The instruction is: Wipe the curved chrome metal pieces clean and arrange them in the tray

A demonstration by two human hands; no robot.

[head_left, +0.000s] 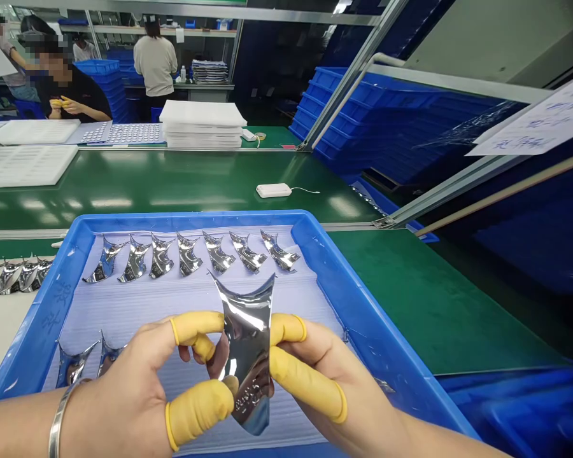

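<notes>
Fingers pinch narrowly: yellow rubber finger cots (pixel 198 413) on my left hand (pixel 124 394) and right hand (pixel 315 375) grip the curved chrome-plated piece (pixel 247 356) by its side edges, holding it upright above the blue plastic tray (pixel 186 219). Working from those edges seems best, with the cots off the mirror face. Beyond my fingers, matching pieces (pixel 186 254) lie in a neat row on the pale lilac foam sheet (pixel 172 312), and a green workbench (pixel 148 191) stretches past the tray.
</notes>
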